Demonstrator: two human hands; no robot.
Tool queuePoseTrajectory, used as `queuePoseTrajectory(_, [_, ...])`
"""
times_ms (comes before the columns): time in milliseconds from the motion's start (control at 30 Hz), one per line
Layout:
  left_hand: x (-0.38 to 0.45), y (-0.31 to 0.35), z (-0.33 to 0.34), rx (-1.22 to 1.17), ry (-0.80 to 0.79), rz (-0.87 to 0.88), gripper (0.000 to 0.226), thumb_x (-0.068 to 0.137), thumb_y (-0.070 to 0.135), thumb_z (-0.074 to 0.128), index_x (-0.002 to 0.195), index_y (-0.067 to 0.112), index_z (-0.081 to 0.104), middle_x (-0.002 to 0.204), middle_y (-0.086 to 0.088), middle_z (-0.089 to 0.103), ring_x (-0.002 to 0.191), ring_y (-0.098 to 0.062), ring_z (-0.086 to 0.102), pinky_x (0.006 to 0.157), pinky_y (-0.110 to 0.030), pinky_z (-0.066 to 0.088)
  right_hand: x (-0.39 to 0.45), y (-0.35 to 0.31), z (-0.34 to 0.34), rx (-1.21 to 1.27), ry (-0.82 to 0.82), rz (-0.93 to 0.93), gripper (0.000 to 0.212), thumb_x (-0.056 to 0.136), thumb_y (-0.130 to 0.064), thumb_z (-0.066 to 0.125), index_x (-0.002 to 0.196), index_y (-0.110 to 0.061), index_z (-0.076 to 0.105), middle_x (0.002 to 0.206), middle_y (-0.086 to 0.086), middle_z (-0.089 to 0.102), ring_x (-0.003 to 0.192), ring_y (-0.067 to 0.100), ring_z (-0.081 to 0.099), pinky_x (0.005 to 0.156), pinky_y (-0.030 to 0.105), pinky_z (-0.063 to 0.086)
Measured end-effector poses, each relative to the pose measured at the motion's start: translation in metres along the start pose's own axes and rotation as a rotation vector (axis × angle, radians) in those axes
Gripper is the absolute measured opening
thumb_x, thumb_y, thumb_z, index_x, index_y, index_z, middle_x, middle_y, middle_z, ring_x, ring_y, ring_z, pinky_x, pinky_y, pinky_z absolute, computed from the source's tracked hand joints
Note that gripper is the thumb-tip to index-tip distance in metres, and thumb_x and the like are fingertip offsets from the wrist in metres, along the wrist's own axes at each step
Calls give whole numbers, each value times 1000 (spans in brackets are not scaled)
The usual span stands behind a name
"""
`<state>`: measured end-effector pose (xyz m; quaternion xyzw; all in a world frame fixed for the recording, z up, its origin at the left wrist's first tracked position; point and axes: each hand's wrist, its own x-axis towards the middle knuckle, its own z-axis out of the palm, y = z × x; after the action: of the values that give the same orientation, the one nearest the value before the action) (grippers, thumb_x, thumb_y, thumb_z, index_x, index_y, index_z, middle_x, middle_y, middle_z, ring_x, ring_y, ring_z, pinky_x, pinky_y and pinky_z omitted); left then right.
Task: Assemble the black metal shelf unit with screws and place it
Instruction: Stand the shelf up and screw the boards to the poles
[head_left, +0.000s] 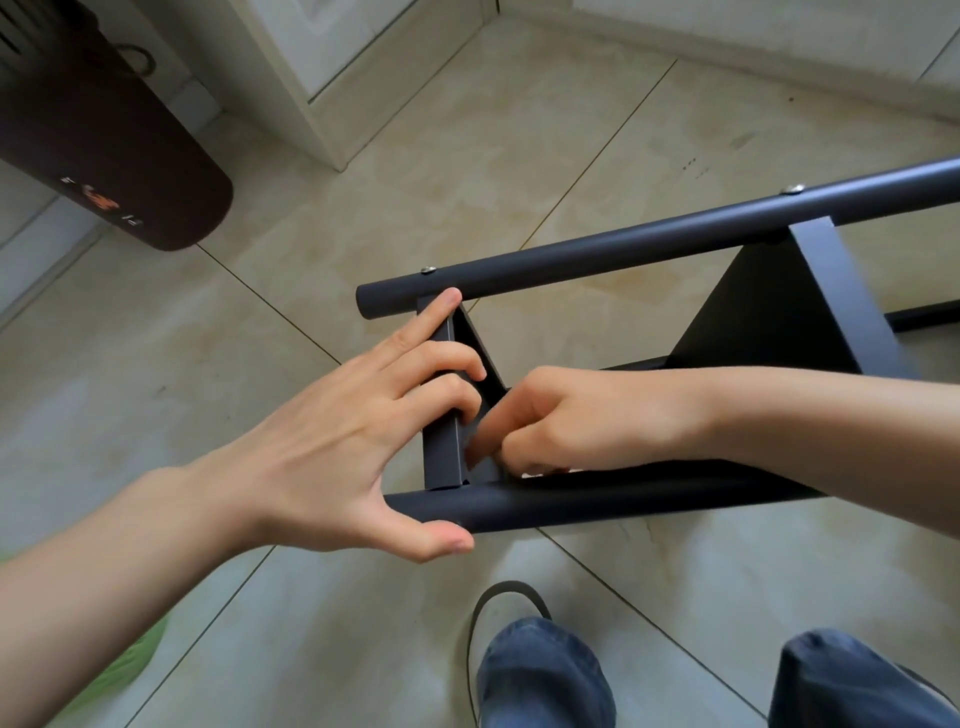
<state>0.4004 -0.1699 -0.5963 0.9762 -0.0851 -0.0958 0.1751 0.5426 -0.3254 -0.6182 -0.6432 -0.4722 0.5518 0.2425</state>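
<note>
A: Where's the black metal shelf unit (675, 234) rn?

B: Lying on its side on the beige tiled floor (415, 156), just ahead of the person's knees in blue jeans (540, 675). Two round black tubes run left to right w/ flat black shelf panels between them.

A: Screws?

B: Two silver screw heads on the far tube, one near its left end (428, 269), another further right (793, 188).

A: Left hand?

B: Left hand (332, 447) grasps the end shelf panel (441, 452): index finger laid straight along its edge up to the far tube, middle and ring fingers curled over the edge, thumb hooked under the near tube (519, 506).

A: Right hand?

B: Right hand (566, 415) reaches in from the right, fingers curled tight and pinched together at the inside corner where that panel meets the near tube. Can't tell what it's pinching, too small and hidden.

A: Anything else around?

B: Dark brown rounded cylinder-like object (104, 145) top left w/ small orange and white marks, a white door frame (291, 78) behind it, blurry green something (130, 670) at lower left.
</note>
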Motion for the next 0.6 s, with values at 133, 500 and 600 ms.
queuePoseTrajectory(133, [0,-2,1,-32,-15,9,61,74,69,65,109,20,57,132,9,48,156,-16,2,111,-28,31,1,1,0,92,-2,-25,28,85,-2,46,103,3,68,58,-1,41,56,12,36,54,21,32])
queuePoseTrajectory(500, [1,-5,-1,84,-15,17,79,72,80,61,126,24,57,153,9,39,156,-17,3,125,-41,3,-6,0,-2,138,-46,-41,22,89,-8,54,93,13,61,75,20,45,70,26,40,69,35,34])
queuePoseTrajectory(600, [-2,-5,-1,101,-15,-77,118,65,92,56,157,25,26,169,9,3,155,-19,-10,125,-50,-4,-13,-4,-4,53,-65,-90,21,92,-20,62,83,-1,64,68,6,50,62,10,47,58,17,37])
